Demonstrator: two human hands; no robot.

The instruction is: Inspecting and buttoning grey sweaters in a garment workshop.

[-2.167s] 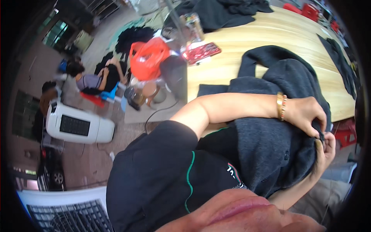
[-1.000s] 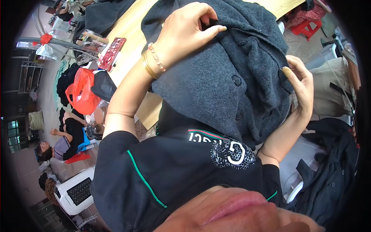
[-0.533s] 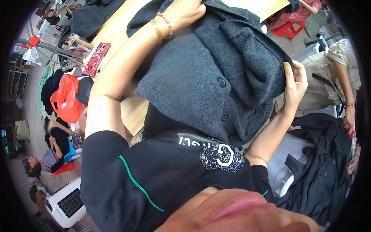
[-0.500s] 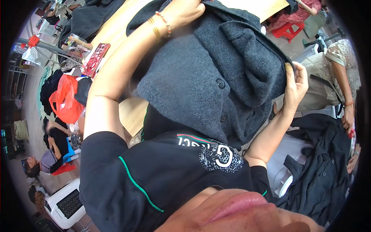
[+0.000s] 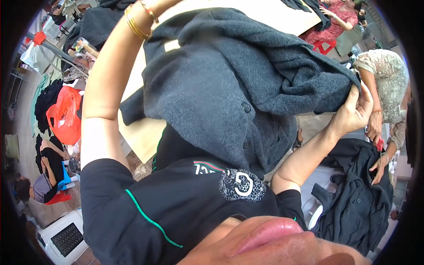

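Note:
A dark grey woollen coat (image 5: 198, 88) with round buttons is spread before me, partly on the pale table and partly hanging over its near edge against my shirt. My right hand (image 5: 353, 110) pinches the coat's edge at the right and holds that corner raised, with folds bunched beside it. My left arm reaches up past the coat's left side, with gold bangles and a beaded bracelet at the wrist. Only part of my left hand (image 5: 162, 5) shows at the upper rim; its fingers are cut off from view.
The pale table (image 5: 141, 137) shows around the coat. At right, another person's hands work on a dark coat (image 5: 357, 194), one holding something small and red. A red plastic bag (image 5: 65, 115) is at left; a person in red (image 5: 340, 20) sits far right.
My left hand has moved left and up from the coat's top, mostly out of view. My right hand has drawn the coat's edge to the right. The coat lies more spread out.

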